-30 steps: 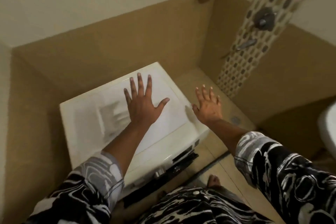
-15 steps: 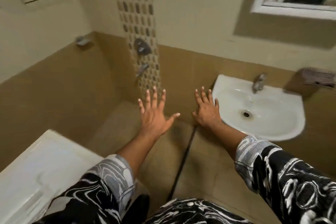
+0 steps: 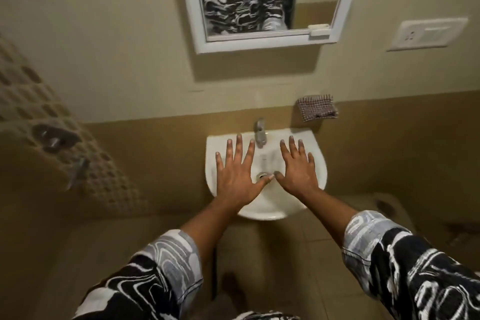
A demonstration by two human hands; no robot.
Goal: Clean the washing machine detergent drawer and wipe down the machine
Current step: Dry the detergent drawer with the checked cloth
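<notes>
Attention is turning from the washing machine, under the hands a second ago and now lying out of view, to the white wall basin. The left hand and right hand are hovering above it, fingers spread wide, holding nothing. A checked cloth is sitting on the tile ledge near the tap, untouched. Judgement: supplies are being fetched, and cleaning of the detergent drawer is not yet beginning.
</notes>
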